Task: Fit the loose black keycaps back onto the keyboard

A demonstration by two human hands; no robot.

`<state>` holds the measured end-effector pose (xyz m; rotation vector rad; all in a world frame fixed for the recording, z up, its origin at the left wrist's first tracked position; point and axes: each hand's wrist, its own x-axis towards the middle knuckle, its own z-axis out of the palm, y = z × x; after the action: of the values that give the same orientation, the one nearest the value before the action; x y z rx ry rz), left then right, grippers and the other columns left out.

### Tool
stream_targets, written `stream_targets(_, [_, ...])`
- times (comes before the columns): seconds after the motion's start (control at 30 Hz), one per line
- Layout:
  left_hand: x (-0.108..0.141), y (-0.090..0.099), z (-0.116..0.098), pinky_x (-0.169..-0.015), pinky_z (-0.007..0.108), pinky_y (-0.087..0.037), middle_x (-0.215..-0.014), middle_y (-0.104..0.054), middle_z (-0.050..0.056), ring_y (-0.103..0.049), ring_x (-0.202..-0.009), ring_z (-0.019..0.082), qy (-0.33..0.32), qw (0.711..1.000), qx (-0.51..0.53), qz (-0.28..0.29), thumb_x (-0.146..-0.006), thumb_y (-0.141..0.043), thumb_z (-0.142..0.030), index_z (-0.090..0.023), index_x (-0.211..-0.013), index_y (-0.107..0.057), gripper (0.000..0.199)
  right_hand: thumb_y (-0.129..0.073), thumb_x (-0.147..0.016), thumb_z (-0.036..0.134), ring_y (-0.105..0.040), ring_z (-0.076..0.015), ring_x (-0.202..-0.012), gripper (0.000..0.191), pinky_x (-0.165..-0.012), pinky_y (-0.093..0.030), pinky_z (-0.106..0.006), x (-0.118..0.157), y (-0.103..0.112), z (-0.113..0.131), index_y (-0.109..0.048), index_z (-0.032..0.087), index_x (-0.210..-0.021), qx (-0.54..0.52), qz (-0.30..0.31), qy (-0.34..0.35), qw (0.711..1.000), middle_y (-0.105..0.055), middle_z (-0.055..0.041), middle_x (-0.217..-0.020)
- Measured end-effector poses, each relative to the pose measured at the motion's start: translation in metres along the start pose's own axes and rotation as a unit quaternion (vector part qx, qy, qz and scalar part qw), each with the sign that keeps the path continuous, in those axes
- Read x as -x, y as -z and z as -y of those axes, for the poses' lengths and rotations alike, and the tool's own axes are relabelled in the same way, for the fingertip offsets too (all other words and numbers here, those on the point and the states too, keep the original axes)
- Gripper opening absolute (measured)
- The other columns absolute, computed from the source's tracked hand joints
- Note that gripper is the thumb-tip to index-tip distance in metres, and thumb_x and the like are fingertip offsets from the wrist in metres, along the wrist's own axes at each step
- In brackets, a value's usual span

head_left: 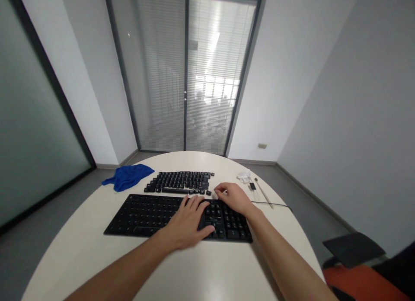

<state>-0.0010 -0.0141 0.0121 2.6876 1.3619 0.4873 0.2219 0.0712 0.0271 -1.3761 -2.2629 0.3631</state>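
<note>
A black keyboard (142,212) lies across the table in front of me. Its left and middle parts are bare of keycaps, while keys still sit on its right part. My left hand (189,219) rests on the middle of the keyboard with fingers spread. At the keyboard's back edge, right of centre, my right hand (236,198) has thumb and fingers drawn together. Something small and whitish shows by its fingertips, too small to name. Loose black keycaps (183,180) stand in rows just behind the keyboard, with a long spacebar (175,191) at their front.
A blue cloth (129,176) lies at the back left of the round white table (171,270). At the right are a crumpled white tissue (244,176), a small black tool with thin wires (252,186), a slim brush (264,193) and a cable (275,203). A chair (356,279) stands right.
</note>
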Motion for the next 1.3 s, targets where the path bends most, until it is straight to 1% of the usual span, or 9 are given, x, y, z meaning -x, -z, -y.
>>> stream_targets(0.07, [0.0,0.0,0.0,-0.12,0.054,-0.019,-0.15,-0.043,0.012,-0.035,-0.142,0.031,0.002,1.0,-0.002,0.003,-0.093,-0.05,-0.057,-0.02,-0.141,-0.043,0.061,-0.055,-0.093,0.029,-0.069,-0.0185,-0.093,0.021,-0.086,-0.05,-0.027,-0.013,-0.002,-0.006,-0.074,0.022,-0.101,0.047,-0.007,-0.066,0.997,-0.077,-0.004,-0.102])
stream_targets(0.23, [0.0,-0.001,0.0,-0.121,0.055,-0.016,-0.151,-0.042,0.013,-0.033,-0.143,0.031,0.003,1.0,-0.009,0.009,-0.094,-0.047,-0.058,-0.02,-0.142,-0.042,0.061,-0.057,-0.091,0.025,-0.068,-0.0213,-0.1,0.028,-0.087,-0.049,-0.03,-0.042,-0.01,-0.022,-0.067,0.019,-0.117,0.099,-0.005,-0.132,0.986,-0.072,-0.0094,-0.116])
stream_targets(0.33, [0.0,0.0,0.0,-0.121,0.055,-0.017,-0.152,-0.042,0.013,-0.033,-0.143,0.032,0.003,1.0,-0.006,0.012,-0.095,-0.046,-0.058,-0.02,-0.143,-0.042,0.061,-0.056,-0.091,0.024,-0.064,-0.0238,-0.11,0.039,-0.09,-0.047,-0.032,-0.056,-0.015,-0.025,-0.059,0.019,-0.13,0.131,0.004,-0.149,0.98,-0.068,-0.012,-0.124])
stream_targets(0.43, [-0.001,0.002,-0.001,-0.121,0.057,-0.017,-0.153,-0.041,0.014,-0.033,-0.144,0.032,0.01,1.0,-0.005,0.021,-0.095,-0.047,-0.059,-0.019,-0.143,-0.043,0.062,-0.055,-0.093,0.025,-0.064,-0.0253,-0.111,0.048,-0.089,-0.047,-0.034,-0.069,-0.021,-0.024,-0.05,0.021,-0.14,0.159,0.021,-0.155,0.975,-0.067,-0.0136,-0.125])
stream_targets(0.57, [-0.002,0.003,-0.002,-0.121,0.057,-0.017,-0.153,-0.041,0.014,-0.033,-0.144,0.032,0.013,1.0,-0.003,0.026,-0.094,-0.05,-0.057,-0.019,-0.143,-0.042,0.063,-0.048,-0.097,0.028,-0.063,-0.0291,-0.111,0.048,-0.087,-0.048,-0.039,-0.079,-0.028,-0.018,-0.046,0.022,-0.145,0.189,0.036,-0.156,0.969,-0.066,-0.0169,-0.122])
stream_targets(0.77, [-0.002,0.002,-0.002,-0.121,0.056,-0.017,-0.152,-0.042,0.013,-0.034,-0.143,0.032,0.012,1.0,0.001,0.018,-0.093,-0.051,-0.057,-0.019,-0.142,-0.042,0.063,-0.041,-0.1,0.025,-0.062,-0.0279,-0.111,0.037,-0.086,-0.047,-0.037,-0.078,-0.032,-0.017,-0.055,0.026,-0.135,0.216,0.029,-0.154,0.964,-0.065,-0.0144,-0.121])
stream_targets(0.97, [-0.002,0.007,-0.004,-0.121,0.056,-0.017,-0.152,-0.042,0.014,-0.034,-0.143,0.032,0.015,1.0,-0.004,0.026,-0.093,-0.052,-0.057,-0.018,-0.142,-0.043,0.064,-0.043,-0.1,0.025,-0.062,-0.026,-0.11,0.031,-0.085,-0.048,-0.035,-0.072,-0.027,-0.013,-0.056,0.023,-0.128,0.215,0.029,-0.16,0.963,-0.066,-0.014,-0.118])
stream_targets(1.13, [-0.001,0.005,-0.002,-0.121,0.055,-0.017,-0.152,-0.042,0.013,-0.034,-0.142,0.032,0.011,1.0,0.002,0.018,-0.093,-0.051,-0.057,-0.019,-0.141,-0.043,0.062,-0.047,-0.096,0.021,-0.067,-0.0273,-0.104,0.03,-0.083,-0.049,-0.035,-0.066,-0.017,-0.009,-0.063,0.018,-0.121,0.202,0.049,-0.161,0.965,-0.071,-0.0167,-0.111])
stream_targets(1.3, [0.0,-0.003,0.003,-0.121,0.055,-0.016,-0.15,-0.043,0.012,-0.035,-0.142,0.032,-0.005,1.0,0.007,0.005,-0.094,-0.047,-0.059,-0.022,-0.143,-0.041,0.062,-0.062,-0.087,0.022,-0.069,-0.0298,-0.1,0.019,-0.083,-0.05,-0.035,-0.044,0.001,-0.005,-0.074,0.017,-0.101,0.162,0.08,-0.13,0.975,-0.075,-0.016,-0.105])
